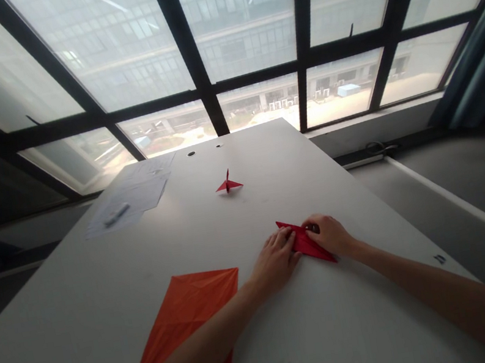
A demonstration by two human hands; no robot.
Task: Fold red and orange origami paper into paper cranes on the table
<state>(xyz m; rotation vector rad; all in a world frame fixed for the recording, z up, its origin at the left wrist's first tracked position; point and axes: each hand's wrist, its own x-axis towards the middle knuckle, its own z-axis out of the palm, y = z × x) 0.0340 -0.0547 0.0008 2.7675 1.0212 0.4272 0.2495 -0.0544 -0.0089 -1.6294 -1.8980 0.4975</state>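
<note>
A folded piece of red paper [305,242], pointed at both ends, lies on the white table [83,313]. My left hand [277,260] holds its left side with the fingers on top. My right hand [328,234] grips its upper right part. Most of the paper's middle shows between my hands. Farther up the table stands a finished red origami crane [228,182], out of reach of neither hand's fingers but apart from both. A larger orange sheet [185,315] marked with fold creases lies flat at the left, partly under my left forearm.
Sheets of white paper [133,196] lie at the table's far left with a dark marker [116,215] on them. The table's far end has two small holes and meets a large dark-framed window [245,32]. A blue-grey curtain [473,56] hangs at the right.
</note>
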